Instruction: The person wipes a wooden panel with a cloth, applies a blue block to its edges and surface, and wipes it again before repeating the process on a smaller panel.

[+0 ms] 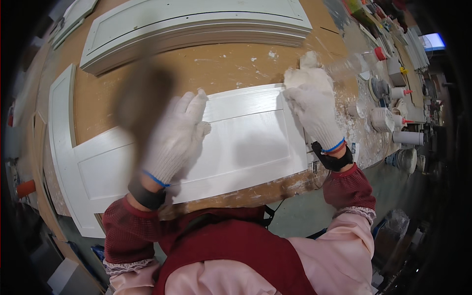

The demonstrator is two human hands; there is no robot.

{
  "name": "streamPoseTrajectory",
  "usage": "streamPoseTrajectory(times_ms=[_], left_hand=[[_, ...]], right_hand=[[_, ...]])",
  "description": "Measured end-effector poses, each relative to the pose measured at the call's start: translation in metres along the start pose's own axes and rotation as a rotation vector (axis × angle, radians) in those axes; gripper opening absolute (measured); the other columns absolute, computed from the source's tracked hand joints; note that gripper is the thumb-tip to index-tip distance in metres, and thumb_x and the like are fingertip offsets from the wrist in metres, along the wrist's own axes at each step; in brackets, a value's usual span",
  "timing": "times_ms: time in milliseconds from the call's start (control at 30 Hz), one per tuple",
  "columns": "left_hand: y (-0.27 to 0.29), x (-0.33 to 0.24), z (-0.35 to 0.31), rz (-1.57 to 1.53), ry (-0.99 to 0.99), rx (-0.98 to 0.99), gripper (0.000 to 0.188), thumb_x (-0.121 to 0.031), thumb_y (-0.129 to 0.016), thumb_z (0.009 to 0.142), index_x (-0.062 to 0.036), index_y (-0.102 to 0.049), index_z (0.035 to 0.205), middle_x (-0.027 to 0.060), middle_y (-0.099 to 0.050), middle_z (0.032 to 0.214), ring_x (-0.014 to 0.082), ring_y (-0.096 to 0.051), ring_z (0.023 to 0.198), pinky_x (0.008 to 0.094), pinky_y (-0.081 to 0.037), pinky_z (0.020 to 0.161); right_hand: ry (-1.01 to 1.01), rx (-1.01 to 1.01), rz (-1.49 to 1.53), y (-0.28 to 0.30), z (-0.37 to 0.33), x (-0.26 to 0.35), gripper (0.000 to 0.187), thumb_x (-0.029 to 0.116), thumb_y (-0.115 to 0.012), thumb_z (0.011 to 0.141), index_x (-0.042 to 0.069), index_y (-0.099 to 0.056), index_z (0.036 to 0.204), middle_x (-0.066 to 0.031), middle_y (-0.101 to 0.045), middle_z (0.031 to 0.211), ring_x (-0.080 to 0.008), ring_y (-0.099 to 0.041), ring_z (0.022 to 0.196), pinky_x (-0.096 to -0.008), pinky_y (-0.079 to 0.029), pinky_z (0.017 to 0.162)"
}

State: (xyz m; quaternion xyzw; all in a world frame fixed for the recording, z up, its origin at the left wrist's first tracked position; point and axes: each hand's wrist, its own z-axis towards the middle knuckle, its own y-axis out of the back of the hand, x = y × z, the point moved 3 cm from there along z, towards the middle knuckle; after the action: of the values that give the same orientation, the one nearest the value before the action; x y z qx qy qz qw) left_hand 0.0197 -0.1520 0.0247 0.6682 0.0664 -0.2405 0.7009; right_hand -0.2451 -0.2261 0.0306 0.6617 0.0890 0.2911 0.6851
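Observation:
A white framed panel [246,132] lies across the bench in front of me. My left hand [179,130], in a white knit glove with a blue cuff edge, rests flat on the panel's middle, fingers stretched toward its far edge. My right hand [314,110], gloved the same way, is at the panel's right end. Its fingers are closed on a bunched off-white cloth [307,73], which covers the far right corner. A dark blurred shape [145,93] close to the camera hides part of the panel and the left hand's outer side.
Beyond the panel stands a stack of white panels [196,32]. A crosswise white panel [61,142] borders the left end. On the right are a clear bottle with a red cap [361,61], several white bottles and tubs [382,119], and a paint-spattered bench top [364,142].

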Motion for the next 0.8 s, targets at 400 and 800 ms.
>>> streamPoseTrajectory(times_ms=[400,800], left_hand=[[-0.007,0.007,-0.003,0.027,0.001,-0.013,0.049,-0.012,-0.063,0.085,0.0032,-0.049,0.13,0.0189,-0.055,0.115,0.0345,-0.051,0.107,0.0419,-0.044,0.093],[-0.013,0.003,0.002,0.066,0.04,0.108,0.055,-0.034,-0.059,0.091,-0.0097,-0.045,0.138,0.0113,-0.055,0.131,0.0292,-0.05,0.123,0.0578,-0.034,0.104]], right_hand=[[0.058,0.243,0.102,-0.003,-0.039,0.004,0.015,0.017,-0.054,0.093,0.008,-0.064,0.1,-0.0161,-0.06,0.077,-0.0334,-0.059,0.072,-0.0423,-0.046,0.063],[0.151,-0.184,-0.058,-0.008,-0.003,-0.006,0.013,0.008,-0.067,0.082,0.014,-0.069,0.093,-0.0097,-0.065,0.089,-0.027,-0.061,0.087,-0.0374,-0.049,0.07]])
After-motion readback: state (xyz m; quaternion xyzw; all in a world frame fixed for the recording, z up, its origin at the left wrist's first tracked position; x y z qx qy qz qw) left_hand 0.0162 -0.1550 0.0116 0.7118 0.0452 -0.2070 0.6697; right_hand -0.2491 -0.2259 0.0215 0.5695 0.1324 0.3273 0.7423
